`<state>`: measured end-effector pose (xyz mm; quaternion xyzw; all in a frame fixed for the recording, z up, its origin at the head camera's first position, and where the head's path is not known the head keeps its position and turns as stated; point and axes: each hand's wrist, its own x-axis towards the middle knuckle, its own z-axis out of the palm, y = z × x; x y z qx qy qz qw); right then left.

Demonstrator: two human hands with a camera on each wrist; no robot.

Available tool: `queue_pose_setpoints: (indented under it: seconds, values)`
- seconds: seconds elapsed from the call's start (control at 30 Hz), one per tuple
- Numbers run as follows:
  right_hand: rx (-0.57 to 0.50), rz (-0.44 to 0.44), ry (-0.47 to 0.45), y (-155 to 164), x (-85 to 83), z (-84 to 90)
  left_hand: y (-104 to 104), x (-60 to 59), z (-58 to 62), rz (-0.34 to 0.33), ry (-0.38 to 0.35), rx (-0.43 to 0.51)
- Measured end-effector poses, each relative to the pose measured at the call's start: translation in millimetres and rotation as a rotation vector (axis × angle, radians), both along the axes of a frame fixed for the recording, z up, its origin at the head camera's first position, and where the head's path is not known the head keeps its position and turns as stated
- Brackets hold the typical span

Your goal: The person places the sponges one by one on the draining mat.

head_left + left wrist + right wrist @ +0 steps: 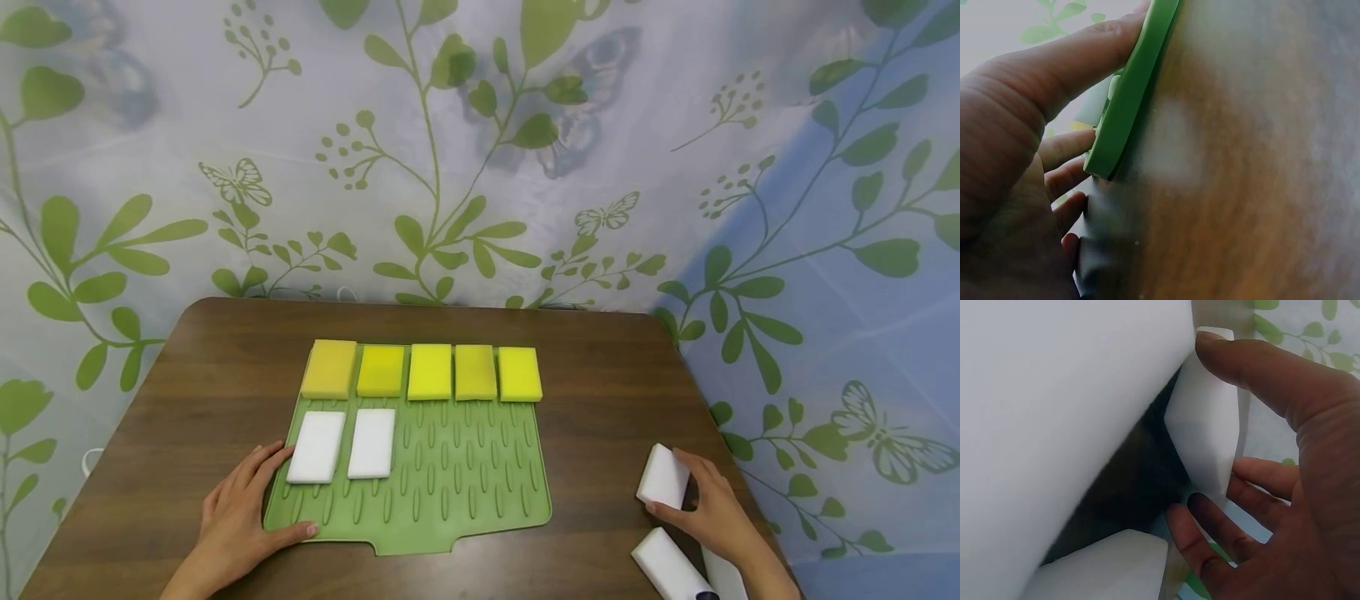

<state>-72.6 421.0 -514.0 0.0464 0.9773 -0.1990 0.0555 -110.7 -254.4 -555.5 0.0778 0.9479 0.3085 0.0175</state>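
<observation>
A green ridged mat [465, 475] lies on the table, with two white sponges [317, 447] side by side near its left edge. My left hand [238, 508] rests at the mat's front left corner, fingers spread along the left side and thumb on the front edge. The left wrist view shows that thumb [1079, 59] against the green rim. Off to the right, my right hand [712, 508] pinches another white sponge [663, 477] between thumb and fingers. In the right wrist view, the thumb tip is on the near end of this sponge [1207, 425].
Several yellow sponges [429, 372] form a row along the mat's back edge. More white sponges [669, 567] lie below the right hand, one partly hidden by the right forearm. A leaf-patterned curtain [450, 167] hangs behind the brown table [600, 367].
</observation>
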Motion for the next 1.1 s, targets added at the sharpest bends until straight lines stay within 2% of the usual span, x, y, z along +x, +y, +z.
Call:
queue_pose_setpoints:
  seconds: [0.33,0.6,0.83,1.1]
  values:
    - [-0.01,0.039,0.086,-16,-9.9,9.6,-1,-1.2,0.7,0.001,-0.006,0.001]
    - [-0.061,0.078,0.059,-50,-25.8,22.6,-2,-0.2,-0.7,0.0,-0.003,0.002]
    - [-0.095,0.151,0.079,-83,-41.3,19.2,-2,0.1,-0.5,-0.003,0.001,0.005]
    - [-0.132,0.228,0.108,-114,-51.6,16.8,-1,1.7,-1.1,-0.003,-0.014,0.007]
